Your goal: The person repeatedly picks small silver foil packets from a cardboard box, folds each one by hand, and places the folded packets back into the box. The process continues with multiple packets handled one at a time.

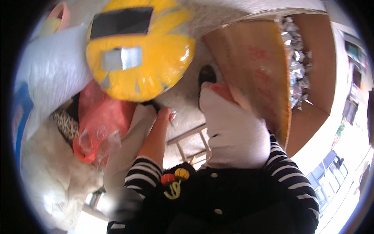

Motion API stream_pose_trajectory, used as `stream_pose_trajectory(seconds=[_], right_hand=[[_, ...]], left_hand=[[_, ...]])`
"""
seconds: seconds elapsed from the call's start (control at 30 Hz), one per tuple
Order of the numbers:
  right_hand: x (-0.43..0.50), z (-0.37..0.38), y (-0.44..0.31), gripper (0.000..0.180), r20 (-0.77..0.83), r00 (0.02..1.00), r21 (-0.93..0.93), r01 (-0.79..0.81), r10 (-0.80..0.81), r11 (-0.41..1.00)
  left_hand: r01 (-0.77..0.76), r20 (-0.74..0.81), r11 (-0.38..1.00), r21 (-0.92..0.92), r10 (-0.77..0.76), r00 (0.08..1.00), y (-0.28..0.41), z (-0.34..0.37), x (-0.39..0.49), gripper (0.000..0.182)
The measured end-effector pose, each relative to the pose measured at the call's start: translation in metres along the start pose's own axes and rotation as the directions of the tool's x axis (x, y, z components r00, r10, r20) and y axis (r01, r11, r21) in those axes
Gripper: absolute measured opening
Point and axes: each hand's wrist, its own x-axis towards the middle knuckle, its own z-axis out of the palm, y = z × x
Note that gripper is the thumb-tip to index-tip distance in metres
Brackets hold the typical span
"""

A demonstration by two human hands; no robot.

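Observation:
My left hand hangs low between my knees, closed on a small item with red and white on it, too blurred to name. My right sleeve runs down between my thigh and a large cardboard box. A blurred pinkish patch at my right knee may be part of that hand; its fingers cannot be made out. Ahead on the left is a round bundle wrapped in yellow tape, with a dark phone-like slab and a small silvery-grey piece on top. A red plastic bag lies by my left leg.
Shiny crumpled pieces fill part of the box. A white plastic sack, a cloudy plastic bag and a pink container are at the left. A wooden frame with rungs shows between my legs, and my dark shoe on the floor.

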Motion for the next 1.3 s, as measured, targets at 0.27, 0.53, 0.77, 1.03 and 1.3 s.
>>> stream_pose_trajectory(seconds=[0.27, 0.53, 0.77, 1.03, 1.3], right_hand=[[-0.038, 0.001, -0.023, 0.029, -0.207, 0.974, -0.081, 0.075, -0.091, 0.994], [-0.123, 0.006, -0.034, 0.031, -0.387, 0.917, -0.199, 0.019, -0.096, 0.98], [-0.209, -0.015, -0.102, 0.025, -0.462, 0.863, -0.054, 0.204, -0.205, 0.978], [-0.199, -0.033, -0.326, 0.034, -0.235, 0.526, -0.207, 0.794, -0.817, 0.571], [-0.107, 0.021, -0.432, 0.039, 0.123, 0.532, 0.04, 0.84, -0.837, 0.54]], left_hand=[[-0.528, 0.25, 0.657, 0.538, 0.473, 0.845, 0.087, 0.038, -0.122, 0.017], [-0.99, 0.573, 0.068, -0.127, 0.819, -0.017, 0.156, 0.131, -0.419, 0.029], [-0.966, 0.723, 0.158, -0.203, 0.689, -0.039, 0.142, 0.186, -0.51, 0.024], [-0.384, 0.433, 0.607, -0.696, 0.781, 0.451, 0.195, 0.083, -0.47, 0.017], [-0.052, 0.301, 0.366, -0.929, 0.831, 0.467, 0.228, 0.002, -0.413, 0.017]])
